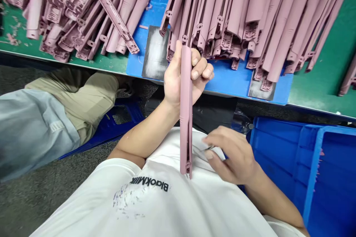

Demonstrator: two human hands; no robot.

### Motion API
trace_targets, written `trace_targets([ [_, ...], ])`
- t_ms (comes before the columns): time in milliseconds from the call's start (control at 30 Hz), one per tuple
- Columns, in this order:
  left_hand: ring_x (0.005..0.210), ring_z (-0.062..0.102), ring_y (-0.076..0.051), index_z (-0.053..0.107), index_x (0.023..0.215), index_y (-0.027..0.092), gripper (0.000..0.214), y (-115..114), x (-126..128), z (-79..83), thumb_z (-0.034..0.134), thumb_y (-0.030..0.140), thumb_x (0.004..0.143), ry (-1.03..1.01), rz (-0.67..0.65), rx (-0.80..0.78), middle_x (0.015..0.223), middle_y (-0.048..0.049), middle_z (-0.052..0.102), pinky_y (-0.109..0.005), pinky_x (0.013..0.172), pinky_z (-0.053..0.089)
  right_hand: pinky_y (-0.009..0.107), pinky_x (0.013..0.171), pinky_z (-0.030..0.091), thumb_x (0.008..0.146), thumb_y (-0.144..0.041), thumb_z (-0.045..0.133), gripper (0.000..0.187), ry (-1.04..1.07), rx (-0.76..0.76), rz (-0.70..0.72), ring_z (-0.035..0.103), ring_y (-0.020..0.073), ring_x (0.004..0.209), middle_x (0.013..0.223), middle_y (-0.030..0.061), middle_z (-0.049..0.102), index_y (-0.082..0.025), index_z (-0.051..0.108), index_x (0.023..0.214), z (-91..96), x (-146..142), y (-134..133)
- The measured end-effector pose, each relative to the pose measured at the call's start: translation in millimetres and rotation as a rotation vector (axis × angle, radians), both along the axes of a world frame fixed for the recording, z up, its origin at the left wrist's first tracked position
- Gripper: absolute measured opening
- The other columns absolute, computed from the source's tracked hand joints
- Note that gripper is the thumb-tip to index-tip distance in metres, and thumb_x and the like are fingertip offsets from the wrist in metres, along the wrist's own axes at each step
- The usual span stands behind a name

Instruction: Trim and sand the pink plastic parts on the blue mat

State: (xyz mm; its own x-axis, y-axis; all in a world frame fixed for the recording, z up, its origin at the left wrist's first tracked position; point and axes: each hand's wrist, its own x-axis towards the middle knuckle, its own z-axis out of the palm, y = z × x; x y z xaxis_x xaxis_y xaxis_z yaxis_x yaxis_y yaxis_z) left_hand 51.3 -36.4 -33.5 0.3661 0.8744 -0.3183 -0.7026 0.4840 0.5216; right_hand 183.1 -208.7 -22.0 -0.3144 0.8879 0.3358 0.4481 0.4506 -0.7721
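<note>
My left hand (183, 77) is wrapped round the upper end of a long mauve plastic part (185, 118), holding it upright over my lap. Its lower end rests against my white shirt (155, 200). My right hand (233, 155) is closed in a pinch on a small thin metal tool (207, 148) just to the right of the part's lower section. The tool's tip points toward the part's edge; I cannot tell whether it touches.
Two big heaps of the same mauve parts (236, 18) lie on the bench, on a blue mat (155, 11) over a green top (319, 81). Blue crates (306, 166) stand at my right. Another person's legs (55, 118) are at the left.
</note>
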Motion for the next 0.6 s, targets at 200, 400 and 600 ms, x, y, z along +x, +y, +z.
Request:
trace_targets([
  [200,0.058,0.051,-0.013,0.052,0.066,0.020,0.071,-5,4,8.3,0.036,0.069,0.113,0.046,-0.057,0.037,0.056,0.0031,0.034,-0.025,0.066,0.053,0.027,0.066,0.055,0.093,-0.070,0.080,0.055,0.078,-0.191,-0.232,0.064,0.0137,0.064,0.087,0.0001,0.073,-0.022,0.064,0.115,-12.7,-16,34],
  [400,0.057,0.049,-0.013,0.063,0.070,0.019,0.066,2,8,29.2,0.051,0.073,0.107,0.138,0.060,0.182,0.059,0.0012,0.042,-0.026,0.059,0.049,0.021,0.057,0.043,0.088,-0.057,0.085,0.045,0.301,-0.419,-0.277,0.049,0.0079,0.057,0.071,-0.0088,0.058,-0.022,0.068,0.112,-8.4,-12,52],
  [600,0.062,0.057,-0.015,0.074,0.083,0.020,0.058,19,33,45.5,0.057,0.070,0.106,0.152,0.106,0.283,0.068,-0.0016,0.054,-0.027,0.061,0.055,0.022,0.057,0.041,0.091,-0.042,0.073,0.023,0.298,-0.435,-0.191,0.043,0.0086,0.057,0.067,-0.0092,0.053,-0.022,0.069,0.101,6.1,14,74],
])
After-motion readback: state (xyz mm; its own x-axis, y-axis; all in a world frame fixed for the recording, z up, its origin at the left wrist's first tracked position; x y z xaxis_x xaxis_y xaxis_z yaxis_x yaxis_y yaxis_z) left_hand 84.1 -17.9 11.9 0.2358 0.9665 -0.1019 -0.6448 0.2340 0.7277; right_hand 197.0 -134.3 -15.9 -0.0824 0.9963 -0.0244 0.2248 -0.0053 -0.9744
